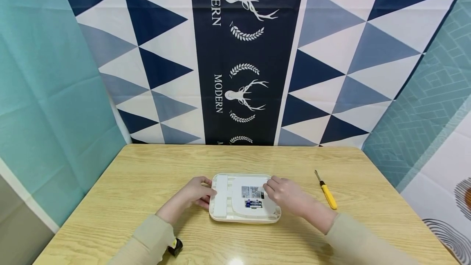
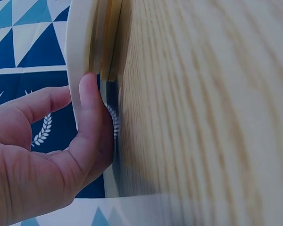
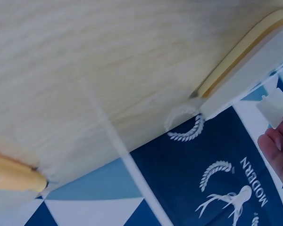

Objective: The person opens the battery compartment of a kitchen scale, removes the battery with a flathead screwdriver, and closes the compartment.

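Note:
A white, rounded-rectangular battery device [image 1: 238, 183] lies underside up on the table, showing a printed label and an uncovered battery compartment. Batteries with dark blue wrappers [image 1: 253, 204] sit in that compartment. My left hand [image 1: 198, 192] grips the device's left end, its thumb over the edge; in the left wrist view the fingers hold the pale rim [image 2: 78, 47]. Above the device's right side, my right hand [image 1: 285, 194] pinches a small white battery cover [image 3: 275, 107], which shows best in the right wrist view.
A screwdriver with a yellow handle [image 1: 328, 196] lies to the right of my right hand, its tip pointing away. Near my left sleeve is a small black-and-yellow object [image 1: 176, 247], partly covered. Patterned cloth [image 1: 244, 93] hangs behind the wooden table [image 1: 154, 167].

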`<state>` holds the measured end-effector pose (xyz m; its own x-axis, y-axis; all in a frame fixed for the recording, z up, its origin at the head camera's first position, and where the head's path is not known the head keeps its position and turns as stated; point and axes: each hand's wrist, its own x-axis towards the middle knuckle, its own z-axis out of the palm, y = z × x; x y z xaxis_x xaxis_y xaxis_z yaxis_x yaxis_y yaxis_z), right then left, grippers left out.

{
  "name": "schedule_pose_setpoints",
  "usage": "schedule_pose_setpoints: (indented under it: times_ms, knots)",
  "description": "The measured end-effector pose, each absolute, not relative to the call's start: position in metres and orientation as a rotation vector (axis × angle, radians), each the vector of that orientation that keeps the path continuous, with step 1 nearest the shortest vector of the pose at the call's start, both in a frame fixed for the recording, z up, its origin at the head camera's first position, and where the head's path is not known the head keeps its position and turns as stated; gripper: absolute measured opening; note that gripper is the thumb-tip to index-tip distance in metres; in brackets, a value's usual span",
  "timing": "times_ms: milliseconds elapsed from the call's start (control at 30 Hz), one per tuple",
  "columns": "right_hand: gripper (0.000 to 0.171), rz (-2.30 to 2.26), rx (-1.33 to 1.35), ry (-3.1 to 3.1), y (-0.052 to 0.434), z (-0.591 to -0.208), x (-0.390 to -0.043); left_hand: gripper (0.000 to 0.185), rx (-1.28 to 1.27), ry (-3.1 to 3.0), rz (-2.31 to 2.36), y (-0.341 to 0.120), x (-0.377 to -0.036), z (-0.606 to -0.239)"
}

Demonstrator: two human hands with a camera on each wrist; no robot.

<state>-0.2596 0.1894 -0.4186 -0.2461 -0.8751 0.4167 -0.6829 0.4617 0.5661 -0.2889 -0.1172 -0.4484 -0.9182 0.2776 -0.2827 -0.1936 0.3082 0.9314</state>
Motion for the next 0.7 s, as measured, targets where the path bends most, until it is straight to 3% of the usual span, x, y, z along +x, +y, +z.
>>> schedule_pose_setpoints:
  times_ms: [167, 367, 467, 633, 700]
  knots:
    - [0.054, -0.339, 1.236, -1.996, 0.2, -0.414, -0.27, 0.04, 0.076, 2.183, 1.654, -0.118, -0.289, -0.451]
    - [0.057, -0.372, 1.16, -2.062, 0.215, -0.412, -0.278, 0.038, 0.077, 2.186, 1.647, -0.117, -0.288, -0.45]
    - [0.049, -0.374, 1.137, -2.071, 0.221, -0.414, -0.283, 0.037, 0.076, 2.189, 1.636, -0.117, -0.288, -0.448]
    - [0.017, -0.345, 1.096, -2.071, 0.23, -0.417, -0.293, 0.036, 0.081, 2.184, 1.619, -0.117, -0.288, -0.446]
    - [0.014, -0.346, 1.079, -2.082, 0.233, -0.417, -0.296, 0.036, 0.078, 2.181, 1.617, -0.116, -0.288, -0.445]
